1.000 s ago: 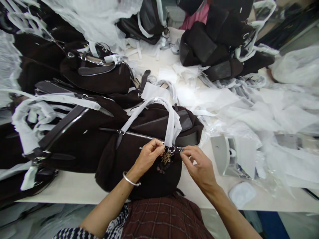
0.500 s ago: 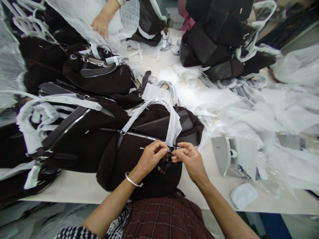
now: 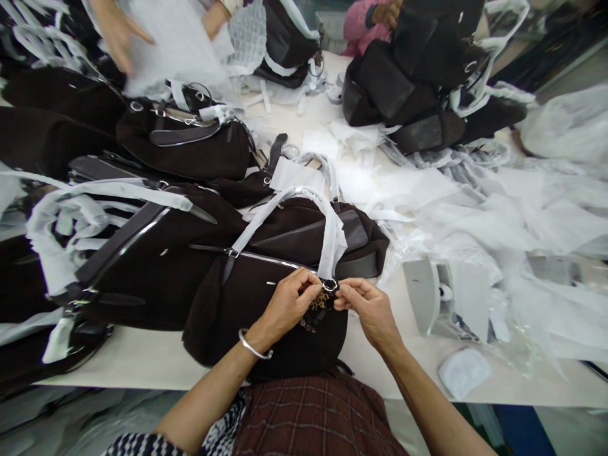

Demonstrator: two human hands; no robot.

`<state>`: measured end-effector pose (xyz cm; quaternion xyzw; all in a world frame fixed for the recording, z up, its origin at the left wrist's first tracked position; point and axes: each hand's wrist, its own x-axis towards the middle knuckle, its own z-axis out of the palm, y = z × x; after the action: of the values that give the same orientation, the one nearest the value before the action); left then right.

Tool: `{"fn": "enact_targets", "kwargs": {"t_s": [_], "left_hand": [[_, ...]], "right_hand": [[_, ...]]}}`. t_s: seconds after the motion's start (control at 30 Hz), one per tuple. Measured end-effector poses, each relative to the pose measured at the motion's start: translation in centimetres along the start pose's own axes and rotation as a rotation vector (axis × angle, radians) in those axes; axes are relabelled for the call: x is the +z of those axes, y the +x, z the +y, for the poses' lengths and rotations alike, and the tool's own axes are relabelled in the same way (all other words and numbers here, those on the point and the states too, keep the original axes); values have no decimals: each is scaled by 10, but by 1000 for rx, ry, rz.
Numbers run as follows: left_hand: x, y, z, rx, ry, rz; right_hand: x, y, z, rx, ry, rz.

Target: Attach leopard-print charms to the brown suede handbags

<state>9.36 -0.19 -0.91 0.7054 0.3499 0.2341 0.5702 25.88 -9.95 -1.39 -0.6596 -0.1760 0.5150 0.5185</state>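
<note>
A dark brown handbag (image 3: 266, 316) lies on the table before me, its handle (image 3: 327, 247) wrapped in white paper. Beside the handle's lower end is a small metal ring (image 3: 329, 286). My left hand (image 3: 291, 301) pinches the ring from the left, thumb against forefinger. On the other side my right hand (image 3: 368, 310) pinches at the ring's right edge, fingers closed. A leopard-patterned charm (image 3: 317, 301) hangs under the ring, partly behind my left fingers. Exactly which bit each fingertip grips is too small to make out.
Several more dark handbags (image 3: 185, 149) crowd the left, with others stacked at the back right (image 3: 403, 82). White wrapping paper (image 3: 475, 202) covers the right side. A grey dispenser (image 3: 422, 294) stands nearby. Another person's hand (image 3: 116, 35) handles white wrapping; a pink sleeve (image 3: 361, 25) shows behind.
My right hand has shifted slightly right and down, and the ring now shows between my hands. At the back left, a person's hand and the white wrapping have moved; another hand appears by the pink sleeve.
</note>
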Motion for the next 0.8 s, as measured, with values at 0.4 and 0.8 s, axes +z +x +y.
{"fn": "enact_targets", "kwargs": {"t_s": [0.4,0.8], "left_hand": [[3,2,4,-17,-9,3],[8,-1,15,13,15,26]], "right_hand": [[18,-13,-40,-66,-25,-102],[18,-7,-25,-107,-152,-70]]}}
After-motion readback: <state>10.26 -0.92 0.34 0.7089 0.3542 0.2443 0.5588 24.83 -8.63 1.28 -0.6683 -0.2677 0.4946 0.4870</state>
